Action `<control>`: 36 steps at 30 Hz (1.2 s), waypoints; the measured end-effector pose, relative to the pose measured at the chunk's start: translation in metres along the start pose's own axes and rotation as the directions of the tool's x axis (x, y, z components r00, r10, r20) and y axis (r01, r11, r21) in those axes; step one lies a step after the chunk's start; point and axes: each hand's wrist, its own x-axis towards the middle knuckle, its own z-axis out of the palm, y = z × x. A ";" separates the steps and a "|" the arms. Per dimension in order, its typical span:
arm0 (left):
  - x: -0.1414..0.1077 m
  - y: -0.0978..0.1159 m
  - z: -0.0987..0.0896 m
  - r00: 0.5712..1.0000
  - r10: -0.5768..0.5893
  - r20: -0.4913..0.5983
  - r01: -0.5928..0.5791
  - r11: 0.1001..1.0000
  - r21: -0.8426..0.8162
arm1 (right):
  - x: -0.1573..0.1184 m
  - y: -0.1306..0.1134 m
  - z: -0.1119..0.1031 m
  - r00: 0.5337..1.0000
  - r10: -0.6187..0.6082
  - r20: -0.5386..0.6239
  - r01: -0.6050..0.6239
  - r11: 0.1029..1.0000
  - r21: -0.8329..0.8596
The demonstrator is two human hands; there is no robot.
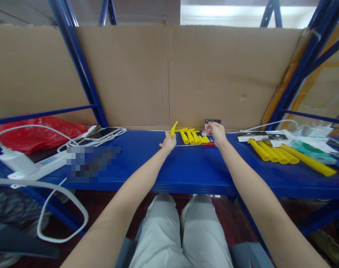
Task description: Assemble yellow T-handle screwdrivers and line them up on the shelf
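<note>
Spread forearms (pixel 137 188) cross bench edge (pixel 192 187); left hand (pixel 168 142) holds yellow piece (pixel 173 129).

On my screen, one yellow tool (pixel 173 129) is held tilted at frame center; just right, yellow handles (pixel 190 138) lie in a row, then a dark card (pixel 213 121).

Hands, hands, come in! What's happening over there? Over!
Left hand: gripping yellow piece. Right hand: by dark card, grip unclear. Other yellow pieces lying between them.
</note>
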 end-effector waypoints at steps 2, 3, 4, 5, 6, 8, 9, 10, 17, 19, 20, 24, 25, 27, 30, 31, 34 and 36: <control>-0.003 0.001 0.000 0.999 -0.021 0.049 0.015 0.993 0.120 | 0.001 0.002 0.000 1.000 0.001 0.010 -0.001 1.000 -0.013; -0.004 0.001 0.000 0.997 -0.024 0.074 0.012 0.988 0.157 | 0.001 0.003 0.000 1.000 0.002 0.013 -0.002 1.000 -0.018; -0.004 0.001 -0.001 0.995 -0.011 0.096 -0.008 0.981 0.193 | 0.001 0.003 0.000 1.000 0.002 0.014 -0.002 1.000 -0.022; -0.004 0.001 -0.001 0.993 0.004 0.115 -0.029 0.974 0.223 | 0.001 0.004 0.000 1.000 0.002 0.015 -0.002 1.000 -0.025; -0.003 0.001 -0.002 0.992 0.018 0.128 -0.049 0.968 0.244 | 0.001 0.004 0.000 1.000 0.001 0.016 -0.001 1.000 -0.026; -0.001 -0.001 -0.001 0.988 0.045 0.145 -0.084 0.960 0.269 | 0.000 0.004 0.000 1.000 0.002 0.019 -0.001 1.000 -0.029; 0.000 -0.002 -0.001 0.987 0.056 0.153 -0.097 0.956 0.276 | 0.000 0.004 0.001 1.000 0.003 0.022 -0.003 1.000 -0.031; 0.001 -0.003 0.000 0.985 0.064 0.163 -0.109 0.953 0.284 | -0.001 0.003 0.001 1.000 0.006 0.025 -0.005 0.999 -0.035; 0.005 -0.007 0.007 0.940 0.159 0.302 -0.246 0.929 0.277 | -0.001 0.004 0.001 0.999 0.006 0.043 -0.004 0.999 -0.040; 0.004 -0.006 0.008 0.925 0.183 0.333 -0.280 0.921 0.271 | 0.000 0.005 0.002 0.999 0.002 0.048 0.000 0.999 -0.041; 0.004 -0.005 0.008 0.919 0.200 0.341 -0.298 0.917 0.265 | 0.001 0.006 0.002 0.999 -0.001 0.049 0.003 0.999 -0.043; 0.002 0.000 0.007 0.901 0.272 0.337 -0.370 0.888 0.273 | 0.002 0.009 0.001 0.999 0.011 0.047 -0.009 0.999 -0.051; 0.002 0.002 0.006 0.901 0.277 0.333 -0.377 0.880 0.288 | 0.002 0.009 0.001 0.999 0.014 0.048 -0.012 0.999 -0.053; 0.003 0.005 0.005 0.903 0.271 0.333 -0.378 0.869 0.318 | 0.002 0.009 0.000 0.999 0.018 0.050 -0.015 0.998 -0.061; 0.006 0.012 0.003 0.903 0.235 0.358 -0.364 0.862 0.352 | 0.000 0.007 0.000 0.999 0.028 0.043 -0.024 0.996 -0.081; 0.007 0.014 0.003 0.905 0.216 0.366 -0.351 0.864 0.361 | 0.000 0.007 0.000 0.999 0.033 0.039 -0.029 0.995 -0.093; 0.009 0.018 0.003 0.916 0.149 0.373 -0.294 0.881 0.370 | 0.003 0.006 -0.002 0.998 0.046 0.032 -0.041 0.986 -0.163; 0.011 0.019 0.003 0.916 0.125 0.382 -0.273 0.891 0.363 | 0.007 0.007 -0.007 0.998 0.045 0.034 -0.035 0.969 -0.245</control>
